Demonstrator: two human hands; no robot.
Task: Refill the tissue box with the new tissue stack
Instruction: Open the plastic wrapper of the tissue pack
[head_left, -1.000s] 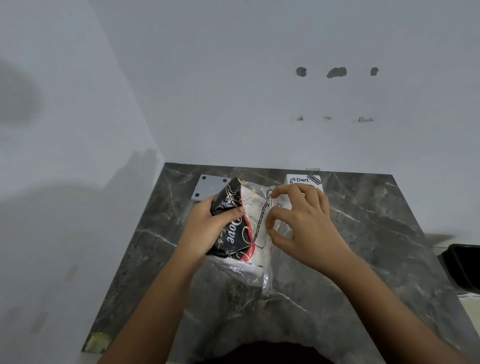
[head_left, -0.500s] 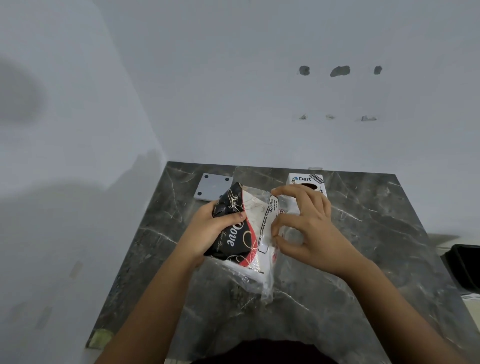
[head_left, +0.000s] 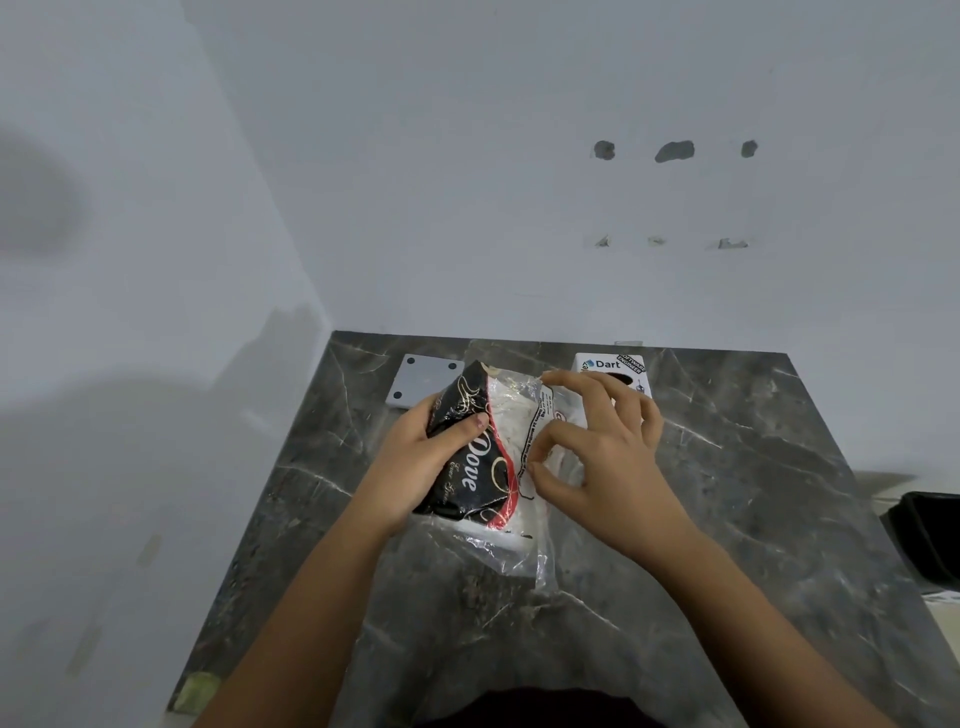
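A black, red and clear plastic tissue pack (head_left: 480, 457) marked "Dove" is held tilted over the dark marble table (head_left: 753, 493). My left hand (head_left: 415, 457) grips its black left side, thumb on top. My right hand (head_left: 602, 457) rests on the clear right side, with finger and thumb pinching the plastic over the white tissues. Behind my right hand stands the white tissue box (head_left: 608, 366) marked "Dart"; my fingers hide most of it.
A flat grey square plate (head_left: 421, 379) with corner holes lies at the table's back left. A black object (head_left: 930, 540) sits off the table's right edge. White walls enclose the back and left. A greenish scrap (head_left: 200, 688) lies at the front left corner.
The pack has tilted up a little in my left hand. My right hand's fingers have spread and shifted slightly right on the clear plastic.
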